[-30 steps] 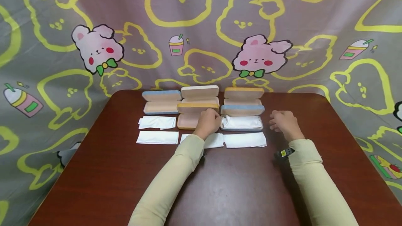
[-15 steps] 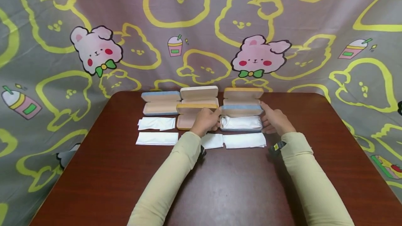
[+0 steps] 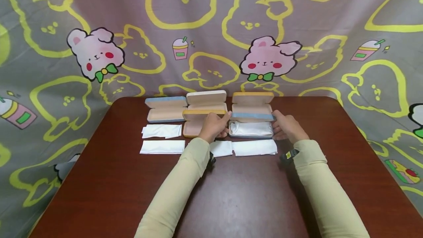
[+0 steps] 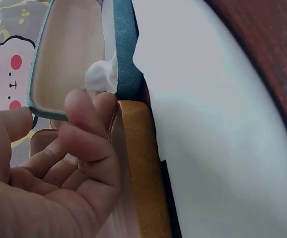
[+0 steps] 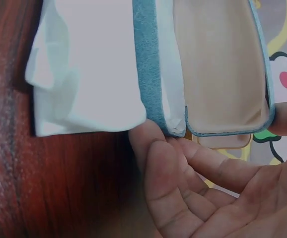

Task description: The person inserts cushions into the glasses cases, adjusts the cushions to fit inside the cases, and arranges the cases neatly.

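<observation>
Blue case (image 3: 252, 117), curled grip (image 3: 214, 127) (image 3: 288, 127) each side

Glasses case (image 5: 147, 54), hinged, blue textured covering; lid (image 5: 220, 64) raised, beige lining in sight, upper right of centre. White cloth (image 5: 171, 94) inside the base, beside the lid. Folded white cloth (image 5: 91, 64), upper left, over red-brown wood tabletop (image 5: 84, 183). Right hand (image 5: 233, 210), lower right: thumb at the lid's outer edge, fingers (image 5: 161, 168) bent, at the base's lower end. Beige panel (image 5: 225, 141), tan-edged, partly hidden behind the lid. Printed fabric backdrop (image 5: 280, 20), upper right: yellow line, part of a red-cheeked cartoon face.
</observation>
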`<state>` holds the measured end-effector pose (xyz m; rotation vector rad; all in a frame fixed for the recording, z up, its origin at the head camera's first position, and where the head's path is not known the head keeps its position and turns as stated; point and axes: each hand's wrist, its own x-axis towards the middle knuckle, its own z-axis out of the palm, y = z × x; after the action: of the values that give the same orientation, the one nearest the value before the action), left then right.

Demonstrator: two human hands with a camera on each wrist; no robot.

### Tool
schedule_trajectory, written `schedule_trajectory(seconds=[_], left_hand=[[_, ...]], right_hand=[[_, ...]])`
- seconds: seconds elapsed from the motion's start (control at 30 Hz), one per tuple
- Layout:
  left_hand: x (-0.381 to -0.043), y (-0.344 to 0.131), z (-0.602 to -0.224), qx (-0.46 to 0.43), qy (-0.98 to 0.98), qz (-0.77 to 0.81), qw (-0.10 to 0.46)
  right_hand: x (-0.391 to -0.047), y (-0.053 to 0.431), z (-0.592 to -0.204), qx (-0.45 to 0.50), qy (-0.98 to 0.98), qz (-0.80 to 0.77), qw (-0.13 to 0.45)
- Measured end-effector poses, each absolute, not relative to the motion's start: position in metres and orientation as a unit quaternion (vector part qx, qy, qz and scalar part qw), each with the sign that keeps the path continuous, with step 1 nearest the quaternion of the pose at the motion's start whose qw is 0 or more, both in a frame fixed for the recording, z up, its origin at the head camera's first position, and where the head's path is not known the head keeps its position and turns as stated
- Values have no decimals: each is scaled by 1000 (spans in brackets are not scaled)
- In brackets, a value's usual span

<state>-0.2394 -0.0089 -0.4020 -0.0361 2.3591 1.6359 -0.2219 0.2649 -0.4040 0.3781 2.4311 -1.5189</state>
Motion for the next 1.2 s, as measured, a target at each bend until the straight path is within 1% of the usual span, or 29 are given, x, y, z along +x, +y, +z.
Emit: schedule_trajectory(seconds=[0.27,0.57,0.73,0.97,1.2], left_hand=[[-243,-11,-404,-9,817,560,141],[-244,-15,-406,26,850,508,138],[-241,-18,-408,60,881,453,123],[-237,-20,-404,68,893,432,110],[-225,-18,-399,105,906,403,73]], right_hand=[[-223,263,-406,135,817,-544,135],[-221,262,-408,145,818,-544,120],[-217,265,-413,148,832,-522,114],[-213,270,-413,136,834,-524,109],[-206,276,-410,126,845,-508,111]])
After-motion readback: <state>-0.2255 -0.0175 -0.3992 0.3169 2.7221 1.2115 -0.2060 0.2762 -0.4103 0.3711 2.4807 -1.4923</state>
